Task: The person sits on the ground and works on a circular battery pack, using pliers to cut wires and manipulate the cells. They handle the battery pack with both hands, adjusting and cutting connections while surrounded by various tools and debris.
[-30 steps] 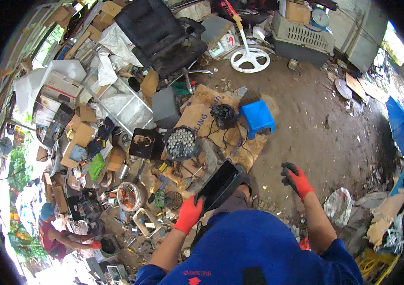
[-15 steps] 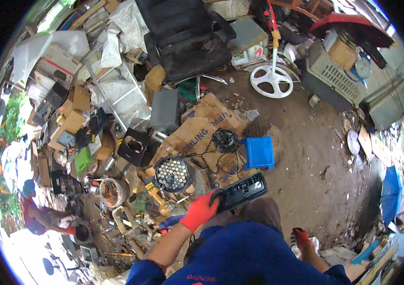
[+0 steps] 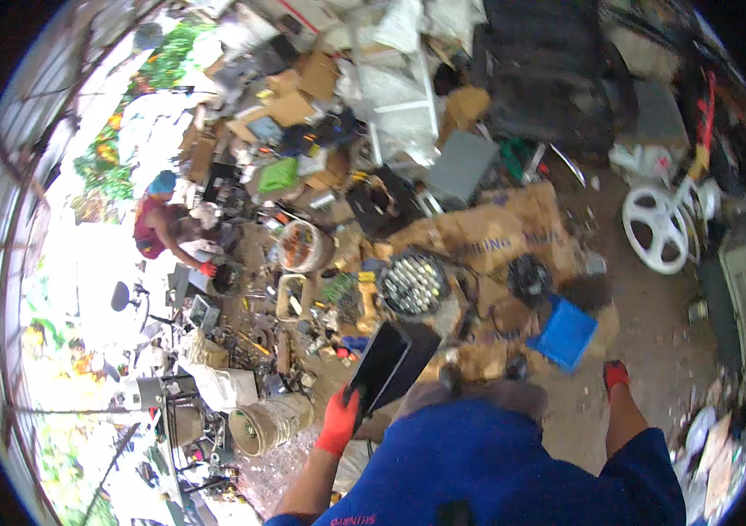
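Note:
My left hand [image 3: 341, 422], in a red and black glove, grips one end of a long black plastic casing [image 3: 380, 361]. The casing is tilted in front of my body, its far end rising toward the floor clutter; blur hides its inner details. My right hand [image 3: 616, 375], gloved alike, hangs low at my right side, near a blue plastic stool [image 3: 564, 333]. No object shows in it, and its fingers are too blurred to read. Past the casing lies a round black tray [image 3: 412, 284] filled with several small pale round pieces.
Flattened cardboard [image 3: 496, 241] covers the ground ahead, with a black coil of cable [image 3: 529, 276] on it. A bucket of orange-brown bits [image 3: 303, 245] and a yellow power tool [image 3: 367, 298] sit to the left. Farther left, another person [image 3: 163, 223] bends over scrap. A white wheel [image 3: 656, 230] stands right.
My view has swung left, so the scene shifts rightward. My left hand has turned the casing from nearly level to steeply slanted, its open inside no longer clearly visible.

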Demonstrator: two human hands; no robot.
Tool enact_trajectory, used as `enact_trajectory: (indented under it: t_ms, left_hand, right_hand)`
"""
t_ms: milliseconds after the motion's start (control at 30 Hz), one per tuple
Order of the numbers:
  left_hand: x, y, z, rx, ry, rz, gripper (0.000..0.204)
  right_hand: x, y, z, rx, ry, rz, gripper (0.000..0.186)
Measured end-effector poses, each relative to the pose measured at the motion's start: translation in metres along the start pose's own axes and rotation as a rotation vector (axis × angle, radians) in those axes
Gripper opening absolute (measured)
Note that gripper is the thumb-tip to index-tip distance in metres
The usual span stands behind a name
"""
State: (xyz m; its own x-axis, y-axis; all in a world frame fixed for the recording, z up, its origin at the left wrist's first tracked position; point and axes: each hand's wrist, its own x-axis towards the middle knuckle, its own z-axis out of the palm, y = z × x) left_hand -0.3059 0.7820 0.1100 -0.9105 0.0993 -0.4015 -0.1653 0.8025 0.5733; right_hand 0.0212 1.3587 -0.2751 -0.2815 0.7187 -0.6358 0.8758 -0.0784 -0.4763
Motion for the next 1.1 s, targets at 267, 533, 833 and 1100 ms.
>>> enact_trajectory:
  t_ms: [267,533,833,1100]
  left_hand:
    - [-0.024,-0.147,-0.040,-0.574,0.396,-0.030,0.024]
    - [0.034,-0.376,-0.075,-1.145,0.635,-0.407,0.025]
    - [0.122,-0.436,-0.207,-0.541,0.523,-0.419,0.038]
    - [0.200,-0.384,-0.284,-0.644,0.334,-0.348,0.031]
  right_hand:
    - [0.005,-0.167,0.104,-0.387,-0.297,-0.327,0.052]
    - [-0.197,-0.326,0.293,-0.958,-0.896,-0.494,0.084]
    - [-0.294,-0.444,0.441,-1.000,-0.942,-0.461,0.061]
    - [-0.305,-0.544,0.459,-0.638,-0.413,-0.419,0.080]
